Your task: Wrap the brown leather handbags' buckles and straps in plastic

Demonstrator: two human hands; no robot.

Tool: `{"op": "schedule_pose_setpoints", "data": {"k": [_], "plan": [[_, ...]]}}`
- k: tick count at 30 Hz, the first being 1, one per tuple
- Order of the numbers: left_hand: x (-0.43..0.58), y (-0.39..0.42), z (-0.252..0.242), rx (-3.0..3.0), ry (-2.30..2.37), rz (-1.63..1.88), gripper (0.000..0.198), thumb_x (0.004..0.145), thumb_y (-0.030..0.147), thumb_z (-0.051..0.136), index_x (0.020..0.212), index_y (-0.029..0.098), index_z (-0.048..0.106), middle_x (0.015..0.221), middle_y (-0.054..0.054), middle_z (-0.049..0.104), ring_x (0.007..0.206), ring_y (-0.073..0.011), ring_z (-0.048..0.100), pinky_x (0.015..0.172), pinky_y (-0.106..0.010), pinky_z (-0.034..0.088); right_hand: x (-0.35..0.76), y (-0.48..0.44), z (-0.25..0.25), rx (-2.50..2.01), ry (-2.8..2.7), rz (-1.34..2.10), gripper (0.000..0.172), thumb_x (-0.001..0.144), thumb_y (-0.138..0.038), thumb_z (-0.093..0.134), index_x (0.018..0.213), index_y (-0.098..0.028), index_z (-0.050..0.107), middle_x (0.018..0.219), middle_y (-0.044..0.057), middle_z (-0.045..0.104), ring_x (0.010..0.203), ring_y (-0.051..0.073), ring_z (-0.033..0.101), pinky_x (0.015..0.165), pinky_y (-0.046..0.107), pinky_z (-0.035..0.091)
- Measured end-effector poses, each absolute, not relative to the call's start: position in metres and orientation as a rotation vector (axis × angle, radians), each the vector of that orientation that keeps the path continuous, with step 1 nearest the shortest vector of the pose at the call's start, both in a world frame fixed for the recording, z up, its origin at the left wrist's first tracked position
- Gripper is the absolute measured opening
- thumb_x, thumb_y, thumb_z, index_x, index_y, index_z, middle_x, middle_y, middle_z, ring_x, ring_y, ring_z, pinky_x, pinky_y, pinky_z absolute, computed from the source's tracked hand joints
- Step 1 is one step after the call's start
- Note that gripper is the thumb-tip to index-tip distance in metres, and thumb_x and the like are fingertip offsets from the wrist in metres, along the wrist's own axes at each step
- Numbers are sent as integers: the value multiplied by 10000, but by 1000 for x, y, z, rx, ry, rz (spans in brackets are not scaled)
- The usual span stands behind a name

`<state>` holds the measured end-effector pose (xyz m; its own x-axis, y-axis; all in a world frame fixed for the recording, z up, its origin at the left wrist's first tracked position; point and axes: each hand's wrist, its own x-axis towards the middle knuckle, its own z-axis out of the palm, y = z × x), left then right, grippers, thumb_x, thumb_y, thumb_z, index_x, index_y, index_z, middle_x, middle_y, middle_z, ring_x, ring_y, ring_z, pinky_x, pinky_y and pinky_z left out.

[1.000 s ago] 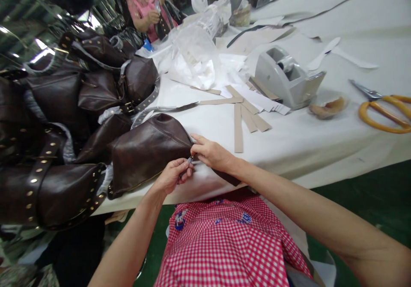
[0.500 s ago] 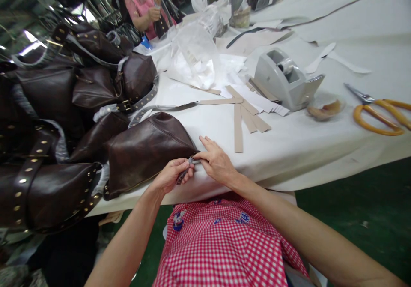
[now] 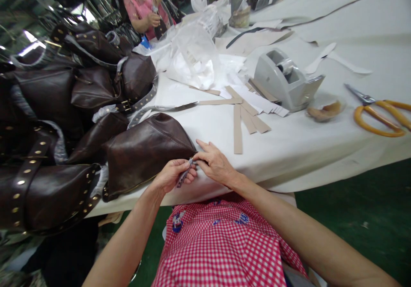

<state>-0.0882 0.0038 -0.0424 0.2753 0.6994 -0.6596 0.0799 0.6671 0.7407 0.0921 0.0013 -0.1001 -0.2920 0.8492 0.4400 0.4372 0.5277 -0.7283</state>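
A dark brown leather bag [image 3: 147, 154] lies on its side at the table's front edge, a zipper along its lower side. Just off its right corner, my left hand [image 3: 171, 175] pinches a narrow dark strap [image 3: 181, 180] that looks partly covered in clear film. The strap's lower end pokes out below my left fingers. Its upper end meets the bag's corner, where my right hand [image 3: 216, 163] closes thumb and forefinger on it, the other fingers stretched loosely. My fingertips hide the exact join.
More brown studded bags [image 3: 48, 192] crowd the left. On the white-covered table [image 3: 314, 150] are cardboard strips [image 3: 237, 128], a grey tape dispenser [image 3: 282, 79], orange-handled scissors [image 3: 379, 111] and a clear plastic bag [image 3: 192, 55]. A person in pink [image 3: 138, 8] handles something dark across the table.
My left fingers have shifted slightly, and more of the strap's lower end shows. My right hand has moved a little left and down. The bag stays in place.
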Motion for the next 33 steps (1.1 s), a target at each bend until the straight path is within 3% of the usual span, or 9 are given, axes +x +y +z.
{"op": "schedule_pose_setpoints", "data": {"k": [3,6,10,15,18,21,26,30,33], "plan": [[-86,5,-40,797,1274,482,209,762,273,733,806,84,656,669,-59,679,456,-73,553,435,-168,434,94,5,-95,-998,-1939,625,169,848,-92,543,935,-172,664,1201,159,653,1182,266,592,1039,469,441],[-80,5,-40,878,1338,525,203,749,302,683,728,108,627,551,18,578,353,-24,364,332,-146,240,98,11,-91,-998,-1864,686,161,846,-102,537,967,-181,607,995,100,679,984,223,646,893,368,515],[-74,2,-42,934,1394,536,227,721,358,636,710,135,597,474,75,456,332,-20,232,331,-162,127,109,13,-87,-993,-1822,777,163,821,-156,599,981,-184,589,934,67,677,865,198,651,817,333,521],[-73,0,-39,985,1405,526,378,638,504,685,692,144,583,474,76,440,336,-22,223,341,-172,121,160,14,-66,-1111,-1788,632,105,880,-216,549,947,-204,629,931,58,711,824,180,668,780,301,523],[-75,2,-42,982,1401,532,457,596,575,704,713,146,597,488,75,441,345,-23,219,358,-172,121,228,28,-38,-1367,-1625,307,149,895,-267,524,914,-200,656,843,42,706,729,166,648,714,272,506],[-75,4,-43,981,1372,524,499,546,604,726,703,145,611,499,63,457,357,-27,223,370,-177,115,303,49,-3,-1732,-1356,-29,217,886,-293,512,943,-180,689,933,64,715,790,180,635,783,288,483],[-74,2,-38,990,1362,538,528,510,628,756,686,147,624,501,44,490,379,-42,265,373,-175,141,364,94,26,-2241,-1288,271,202,856,-239,549,852,-167,737,922,62,727,929,203,629,822,287,447],[-76,2,-43,985,1356,553,580,472,675,766,677,149,635,457,54,462,375,-49,280,368,-172,180,360,119,28,-2327,-1249,534,237,849,-201,588,650,-126,692,714,65,694,700,155,616,662,266,458],[-77,2,-46,985,1339,571,598,448,686,770,672,149,633,484,41,499,379,-49,298,366,-174,203,354,128,28,-2353,-1157,681,202,898,-266,608,778,-121,680,749,30,676,619,113,587,601,255,483]]}}
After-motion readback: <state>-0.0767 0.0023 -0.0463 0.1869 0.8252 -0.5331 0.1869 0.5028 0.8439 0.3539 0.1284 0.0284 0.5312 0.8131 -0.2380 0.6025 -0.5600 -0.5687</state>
